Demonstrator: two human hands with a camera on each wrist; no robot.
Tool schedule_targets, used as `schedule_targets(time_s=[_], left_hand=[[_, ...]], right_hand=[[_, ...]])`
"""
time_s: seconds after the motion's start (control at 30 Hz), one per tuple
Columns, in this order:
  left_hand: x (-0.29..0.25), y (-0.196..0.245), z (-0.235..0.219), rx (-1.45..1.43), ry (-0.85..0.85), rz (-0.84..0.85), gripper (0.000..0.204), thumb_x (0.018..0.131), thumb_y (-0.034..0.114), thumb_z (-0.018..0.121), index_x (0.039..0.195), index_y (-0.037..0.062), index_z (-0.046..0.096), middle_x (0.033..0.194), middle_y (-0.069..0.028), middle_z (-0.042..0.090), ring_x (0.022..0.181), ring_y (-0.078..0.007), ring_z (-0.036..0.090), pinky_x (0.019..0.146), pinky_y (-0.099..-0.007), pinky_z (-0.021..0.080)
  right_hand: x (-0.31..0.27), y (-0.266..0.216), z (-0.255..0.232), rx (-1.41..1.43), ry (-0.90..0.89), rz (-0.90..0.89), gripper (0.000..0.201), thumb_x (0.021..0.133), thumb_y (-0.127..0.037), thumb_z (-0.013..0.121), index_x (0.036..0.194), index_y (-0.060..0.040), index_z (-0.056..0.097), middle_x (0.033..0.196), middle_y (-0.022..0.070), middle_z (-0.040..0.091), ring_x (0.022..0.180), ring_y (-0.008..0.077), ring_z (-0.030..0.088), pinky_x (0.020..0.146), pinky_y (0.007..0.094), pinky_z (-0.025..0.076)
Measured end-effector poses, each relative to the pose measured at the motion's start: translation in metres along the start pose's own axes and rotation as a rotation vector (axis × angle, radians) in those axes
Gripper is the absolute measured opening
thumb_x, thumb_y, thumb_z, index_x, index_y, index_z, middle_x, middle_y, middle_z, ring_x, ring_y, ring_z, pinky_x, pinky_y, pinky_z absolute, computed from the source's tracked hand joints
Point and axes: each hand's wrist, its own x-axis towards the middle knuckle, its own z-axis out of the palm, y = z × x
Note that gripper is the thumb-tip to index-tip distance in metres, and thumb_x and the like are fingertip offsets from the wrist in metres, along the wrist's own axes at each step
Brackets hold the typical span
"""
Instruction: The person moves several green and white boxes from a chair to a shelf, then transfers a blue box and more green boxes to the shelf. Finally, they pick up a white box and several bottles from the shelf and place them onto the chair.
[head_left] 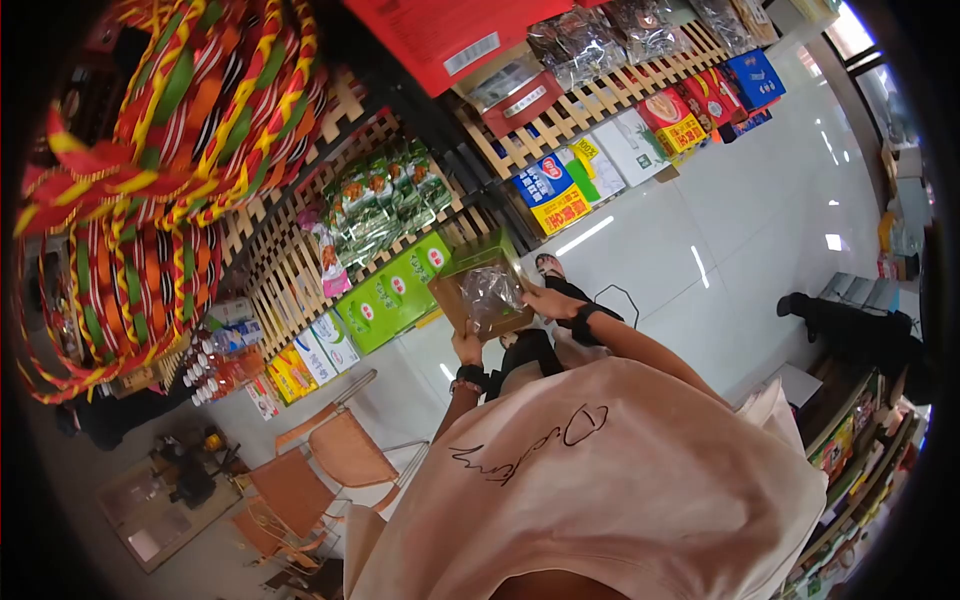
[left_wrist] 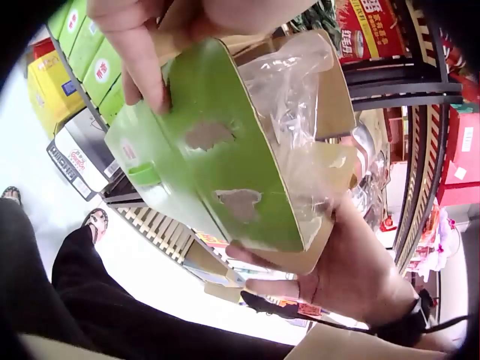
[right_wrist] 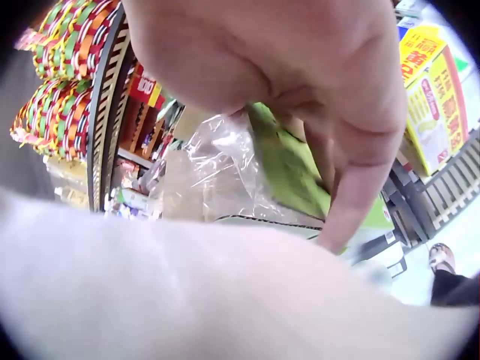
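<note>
Between the two hands is an open cardboard box (head_left: 446, 290), its brown inside showing. Its outside is green with torn patches in the left wrist view, where the box (left_wrist: 225, 150) is tilted. Crumpled clear plastic (head_left: 492, 292) fills much of the opening. My left hand (head_left: 466, 345) grips the box at its near left edge, with fingers (left_wrist: 142, 64) bent over the green side. At the opposite edge my right hand (head_left: 548, 303) holds the wall, thumb close to the plastic (left_wrist: 289, 94). Seen from the right wrist, the right hand (right_wrist: 300, 67) covers part of the green cardboard.
Slatted shelves with green boxes (head_left: 395, 290) and packets (head_left: 385, 195) stand ahead. A blue and yellow box (head_left: 553, 190) sits to their right. Woven baskets (head_left: 200, 100) hang close at upper left. Folding chairs (head_left: 350, 450) stand at lower left.
</note>
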Motion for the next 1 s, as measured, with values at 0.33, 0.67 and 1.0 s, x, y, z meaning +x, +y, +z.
schedule_targets(time_s=[0.33,0.67,1.0], left_hand=[[0.03,0.051,0.061,-0.3,0.133,-0.206,0.021,0.075,0.015,0.043,0.092,0.0028,0.044,0.074,-0.009,0.048,0.066,-0.0231,0.05,0.05,-0.0376,0.045],[0.073,0.019,0.028,-0.226,-0.074,-0.044,0.037,0.073,0.009,0.043,0.108,0.01,0.032,0.102,-0.0072,0.041,0.092,-0.0211,0.04,0.076,-0.0297,0.038],[0.017,0.027,0.022,-0.016,-0.099,-0.231,0.036,0.073,0.014,0.045,0.107,0.0067,0.037,0.098,-0.0099,0.045,0.087,-0.0219,0.046,0.071,-0.0288,0.04]], right_hand=[[0.078,-0.012,-0.059,-0.009,0.105,0.059,0.047,0.076,-0.035,0.033,0.097,0.0059,0.04,0.078,0.0168,0.05,0.06,0.0236,0.053,0.047,0.0282,0.045],[0.154,0.027,-0.025,-0.297,0.469,-0.217,0.053,0.071,-0.041,0.041,0.107,-0.0018,0.035,0.087,0.0179,0.05,0.071,0.0226,0.054,0.056,0.0308,0.043],[0.077,0.028,-0.104,-0.035,-0.029,0.021,0.067,0.06,-0.056,0.047,0.1,-0.0027,0.043,0.079,0.0133,0.052,0.071,0.0188,0.05,0.059,0.0286,0.041]])
